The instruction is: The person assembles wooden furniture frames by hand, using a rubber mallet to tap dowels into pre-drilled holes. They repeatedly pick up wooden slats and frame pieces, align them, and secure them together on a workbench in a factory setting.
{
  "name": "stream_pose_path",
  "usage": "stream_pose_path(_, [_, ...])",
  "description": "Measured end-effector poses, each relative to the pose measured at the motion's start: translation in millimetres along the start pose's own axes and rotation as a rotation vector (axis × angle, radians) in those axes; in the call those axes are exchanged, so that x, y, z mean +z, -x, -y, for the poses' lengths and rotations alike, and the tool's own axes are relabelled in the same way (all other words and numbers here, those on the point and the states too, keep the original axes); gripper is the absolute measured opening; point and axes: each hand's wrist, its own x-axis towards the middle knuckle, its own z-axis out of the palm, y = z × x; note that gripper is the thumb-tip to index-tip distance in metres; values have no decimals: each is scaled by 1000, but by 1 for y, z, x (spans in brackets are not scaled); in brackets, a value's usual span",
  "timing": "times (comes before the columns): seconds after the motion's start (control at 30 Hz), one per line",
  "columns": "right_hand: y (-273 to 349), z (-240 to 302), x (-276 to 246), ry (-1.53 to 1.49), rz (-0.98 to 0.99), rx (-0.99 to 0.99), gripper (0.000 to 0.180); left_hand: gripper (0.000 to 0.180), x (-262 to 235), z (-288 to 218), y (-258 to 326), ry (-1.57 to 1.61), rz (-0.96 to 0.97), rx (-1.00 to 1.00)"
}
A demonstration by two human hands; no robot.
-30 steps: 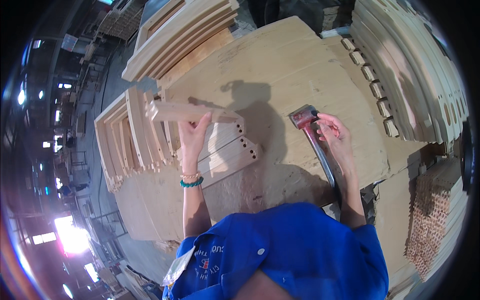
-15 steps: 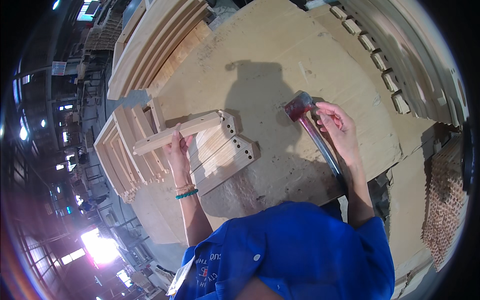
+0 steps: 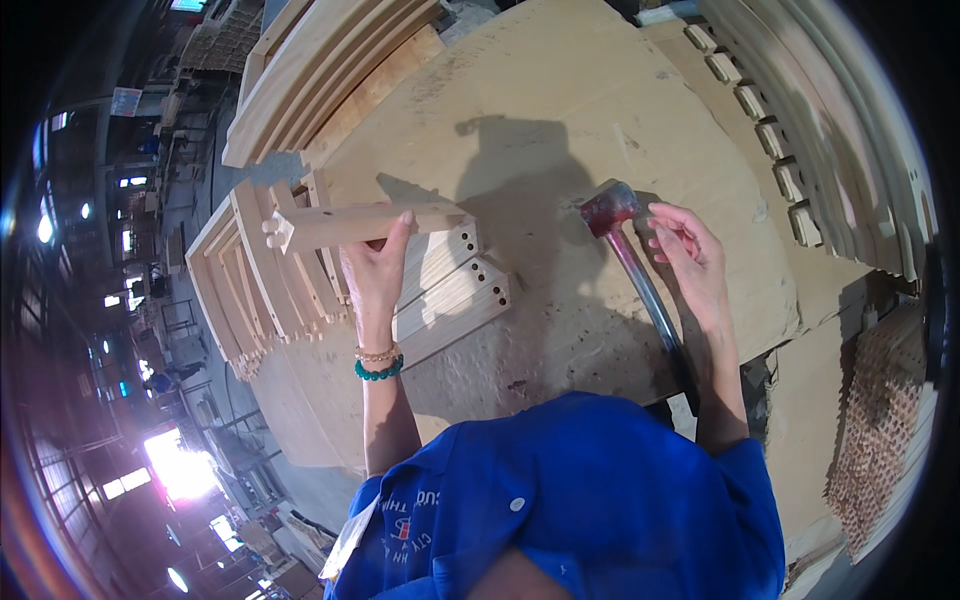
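Note:
My left hand (image 3: 374, 280) is closed around a pale wooden rail (image 3: 318, 228), thumb across its side. Two round dowels stick out of the rail's left end, and its right end lies over flat wooden boards (image 3: 440, 290). Those boards rest on the work surface, with dark round holes near their angled right ends. My right hand (image 3: 692, 258) hovers empty, fingers loosely bent and apart. Just left of it lies a mallet (image 3: 608, 208) with a dark red and grey head, its handle slanting toward my body.
Slatted wooden frames (image 3: 262, 270) stand at the left edge of the cardboard-covered table (image 3: 540, 70). Long curved wooden pieces (image 3: 330, 75) are stacked at the far left. More long boards (image 3: 830, 110) line the right side, above a pile of small-ended sticks (image 3: 880, 420).
My left hand has turned the rail, so its dowelled end now faces me and my thumb lies over its side. My right hand stays beside the mallet, its fingers slightly more spread.

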Motion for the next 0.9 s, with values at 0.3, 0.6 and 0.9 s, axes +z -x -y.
stream_pose_path(0.3, [6,3,6,37,26,-21,27,26,-5,3,-9,-27,7,-15])
stream_pose_path(0.6, [-11,10,47,161,193,-189,31,39,-21,27,-17,301,56,-35])
stream_pose_path(0.9, [-58,57,191,580,546,-1164,74,48,-33,6,-31,442,147,-310])
